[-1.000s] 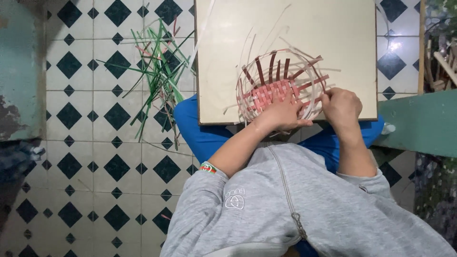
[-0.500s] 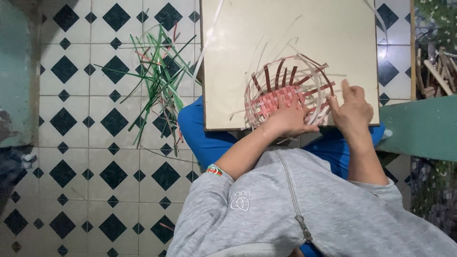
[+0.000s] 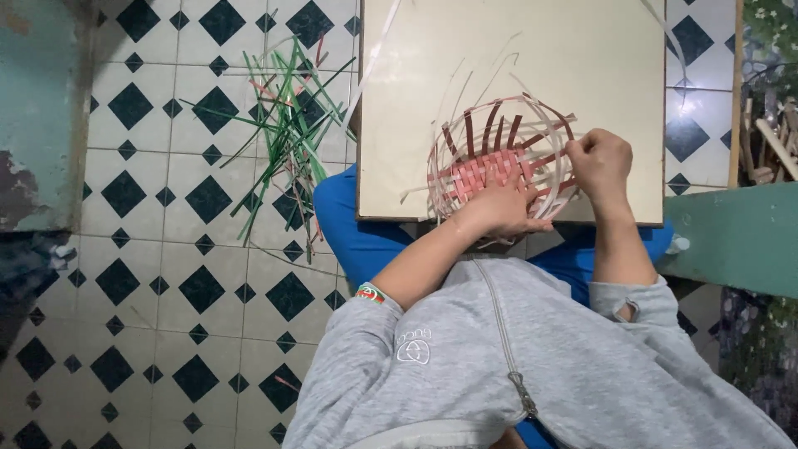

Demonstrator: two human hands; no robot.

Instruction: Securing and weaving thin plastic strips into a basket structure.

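Observation:
A half-woven basket [image 3: 490, 162] of pink, dark red and pale strips rests on a cream board [image 3: 515, 58] across my lap. Its uprights curve up around a woven pink base. My left hand [image 3: 499, 208] lies on the basket's near rim, fingers pressed onto the weave. On the basket's right side, my right hand [image 3: 598, 162] pinches a strip between closed fingers. Pale loose strip ends stick out past the board's top edge.
A loose pile of green and pinkish strips [image 3: 287, 133] lies on the black-and-white tiled floor [image 3: 166, 274] to the left. A teal wall [image 3: 37, 108] stands at far left. A green bench edge [image 3: 731, 237] is at the right, with wooden sticks [image 3: 769, 141] behind it.
The view has shifted so the board and basket sit more to the right. My right hand has closed from spread fingers into a pinch on a strip at the basket's right side.

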